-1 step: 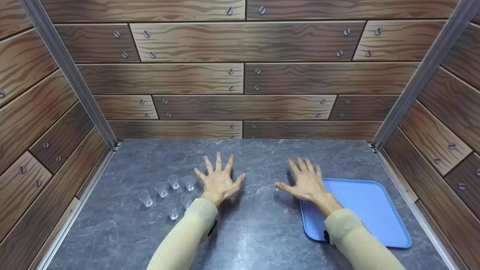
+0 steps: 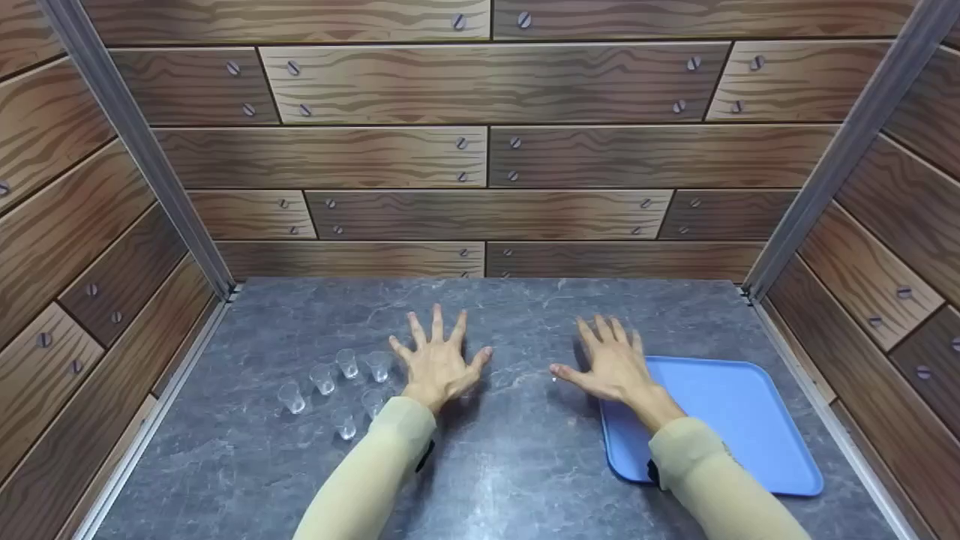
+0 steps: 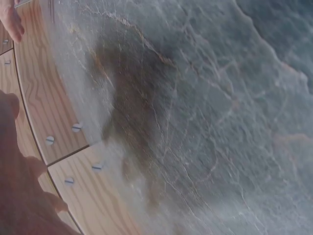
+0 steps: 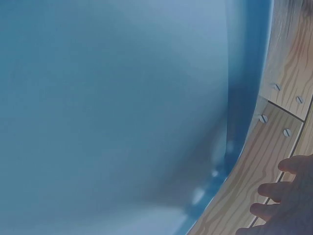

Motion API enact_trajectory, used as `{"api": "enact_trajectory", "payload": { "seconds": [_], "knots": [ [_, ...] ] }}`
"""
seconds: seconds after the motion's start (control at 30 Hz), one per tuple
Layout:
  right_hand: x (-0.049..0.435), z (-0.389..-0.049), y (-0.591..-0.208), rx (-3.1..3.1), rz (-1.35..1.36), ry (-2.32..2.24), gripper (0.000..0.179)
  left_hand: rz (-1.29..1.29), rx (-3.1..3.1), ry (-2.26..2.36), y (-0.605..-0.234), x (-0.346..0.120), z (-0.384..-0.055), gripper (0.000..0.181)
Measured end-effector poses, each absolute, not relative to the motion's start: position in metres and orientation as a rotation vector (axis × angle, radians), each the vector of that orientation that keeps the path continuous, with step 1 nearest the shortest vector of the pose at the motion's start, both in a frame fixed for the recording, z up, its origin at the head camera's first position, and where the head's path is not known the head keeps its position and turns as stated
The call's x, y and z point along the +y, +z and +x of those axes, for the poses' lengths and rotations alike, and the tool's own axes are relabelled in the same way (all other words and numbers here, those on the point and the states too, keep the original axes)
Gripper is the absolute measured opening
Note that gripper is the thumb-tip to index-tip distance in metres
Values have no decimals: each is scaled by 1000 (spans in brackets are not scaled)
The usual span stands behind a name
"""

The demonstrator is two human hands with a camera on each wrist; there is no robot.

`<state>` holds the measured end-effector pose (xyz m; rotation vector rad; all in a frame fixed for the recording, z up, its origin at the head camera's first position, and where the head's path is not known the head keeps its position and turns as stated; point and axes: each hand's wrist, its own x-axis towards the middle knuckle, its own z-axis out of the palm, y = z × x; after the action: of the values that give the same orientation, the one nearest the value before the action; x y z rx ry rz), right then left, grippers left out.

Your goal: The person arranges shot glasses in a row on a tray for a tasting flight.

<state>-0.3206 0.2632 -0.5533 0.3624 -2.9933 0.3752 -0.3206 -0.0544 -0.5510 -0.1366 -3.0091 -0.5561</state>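
Note:
My left hand (image 2: 439,369) is held over the grey table with its fingers spread and straight, holding nothing. Just left of it, several small clear cups (image 2: 347,364) stand in a loose group, and my sleeve partly covers one cup (image 2: 373,401). Near the left edge of a blue tray (image 2: 739,420), my right hand (image 2: 616,367) is also spread flat with nothing in it. The right forearm passes above that tray and hides part of it. In the right wrist view, the tray's surface (image 4: 112,107) fills most of the picture, with my fingertips (image 4: 271,191) at the lower right.
The grey marbled table (image 2: 510,450) is enclosed by wood-patterned walls (image 2: 480,157) at the back and both sides. Metal posts (image 2: 150,157) stand at the rear corners. A tiny bright spot beside the right thumb is too small to identify.

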Motion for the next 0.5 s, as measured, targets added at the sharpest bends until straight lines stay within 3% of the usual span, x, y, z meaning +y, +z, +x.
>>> {"api": "enact_trajectory", "payload": {
  "seconds": [0.5],
  "knots": [
    [269,-314,-546,-2969,379,397,111,-118,-3021,-532,-549,-45,-319,87]
  ]
}}
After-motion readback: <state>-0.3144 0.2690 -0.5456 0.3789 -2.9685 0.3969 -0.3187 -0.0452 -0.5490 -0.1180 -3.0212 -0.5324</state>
